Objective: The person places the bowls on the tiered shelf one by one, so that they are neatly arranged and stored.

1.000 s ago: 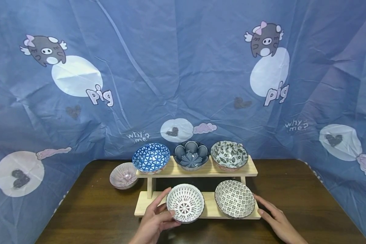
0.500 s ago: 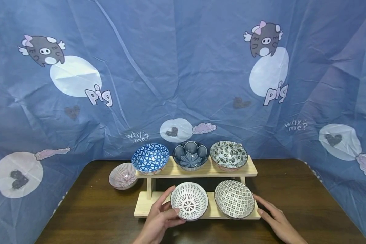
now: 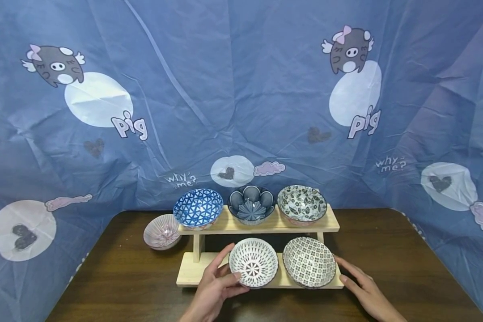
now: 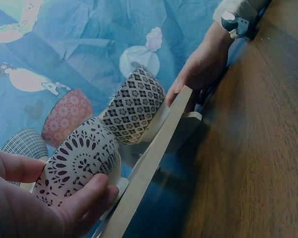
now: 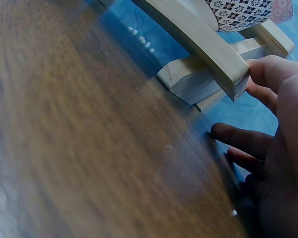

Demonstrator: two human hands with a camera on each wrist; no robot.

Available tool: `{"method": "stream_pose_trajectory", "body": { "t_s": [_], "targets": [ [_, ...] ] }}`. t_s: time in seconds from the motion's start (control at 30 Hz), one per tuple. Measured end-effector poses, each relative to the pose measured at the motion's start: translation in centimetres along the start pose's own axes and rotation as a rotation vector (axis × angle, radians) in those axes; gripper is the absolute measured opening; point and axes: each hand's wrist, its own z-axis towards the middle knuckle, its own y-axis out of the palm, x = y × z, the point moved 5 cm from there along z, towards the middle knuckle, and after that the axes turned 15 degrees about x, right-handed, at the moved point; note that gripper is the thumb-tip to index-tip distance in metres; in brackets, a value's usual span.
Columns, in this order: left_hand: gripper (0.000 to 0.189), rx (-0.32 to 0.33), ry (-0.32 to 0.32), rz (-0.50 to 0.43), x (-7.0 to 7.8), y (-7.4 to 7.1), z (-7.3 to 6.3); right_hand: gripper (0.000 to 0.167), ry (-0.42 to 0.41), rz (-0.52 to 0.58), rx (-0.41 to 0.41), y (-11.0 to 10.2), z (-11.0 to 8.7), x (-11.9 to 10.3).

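A white bowl with a dark petal pattern [image 3: 253,263] is gripped by my left hand [image 3: 217,286], thumb at the near rim and fingers on its left side. In the left wrist view the same bowl [image 4: 84,161] leans over the lower board; whether its foot touches the wood is unclear. My right hand [image 3: 366,290] touches the right end of the two-tier wooden stand's lower board [image 3: 283,279], fingertips against the wood. In the right wrist view that board end [image 5: 233,82] meets the fingertips. Beside them a grey-patterned bowl [image 3: 310,263] rests tilted on the lower board.
Along the upper board [image 3: 273,228] sit a blue triangle-pattern bowl [image 3: 198,208], a dark blue petal bowl [image 3: 251,205] and a leafy floral bowl [image 3: 302,204]. A pinkish striped bowl [image 3: 162,232] stands on the brown table [image 3: 116,268] left of the stand. A blue printed cloth [image 3: 233,89] hangs behind.
My left hand has carried the petal-patterned bowl rightward and slightly back along the lower board, closer to the grey-patterned bowl. My right hand stays at the board's end.
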Motion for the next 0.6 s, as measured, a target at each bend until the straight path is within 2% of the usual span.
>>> {"method": "stream_pose_trajectory", "body": {
  "t_s": [0.17, 0.4, 0.6],
  "targets": [
    [0.08, -0.002, -0.01, -0.009, 0.02, 0.22, -0.01, 0.046, 0.013, -0.006, -0.01, 0.0, 0.01, 0.01],
    [0.081, -0.003, -0.027, -0.018, -0.06, 0.4, 0.01, 0.045, -0.068, 0.051, 0.024, -0.05, 0.0, -0.31],
    [0.082, -0.011, -0.034, -0.027, -0.25, 0.58, 0.13, 0.045, -0.055, 0.018, 0.029, -0.1, 0.0, -0.31]
  ]
}}
